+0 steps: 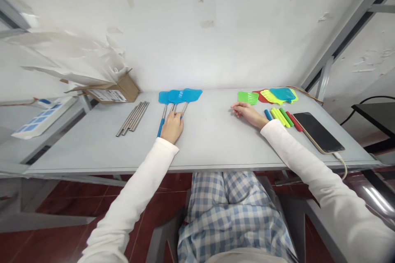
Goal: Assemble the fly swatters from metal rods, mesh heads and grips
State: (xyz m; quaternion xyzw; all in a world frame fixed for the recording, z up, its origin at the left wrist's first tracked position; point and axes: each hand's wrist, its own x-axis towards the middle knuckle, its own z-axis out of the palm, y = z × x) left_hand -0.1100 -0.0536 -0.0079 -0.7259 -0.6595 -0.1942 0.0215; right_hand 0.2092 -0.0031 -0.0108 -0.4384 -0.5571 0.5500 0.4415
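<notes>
Several blue fly swatters (180,96) lie side by side on the table, their heads overlapping toward the wall. My left hand (173,126) is closed over their handles, and its palm hides part of them. One blue grip sticks out to the left of that hand. My right hand (248,114) rests on the table with fingers loosely bent and slightly apart, holding nothing. Just beyond its fingers is a green swatter head (247,98). Beside its wrist lie coloured handle grips (281,117) in blue, yellow, green and red.
Several metal tubes (133,118) lie at the left, near an open cardboard box (115,90). At the back right is a pile of swatter heads (282,95). A phone (318,132) with a white cable lies at the right. The wall (216,49) borders the table's back edge.
</notes>
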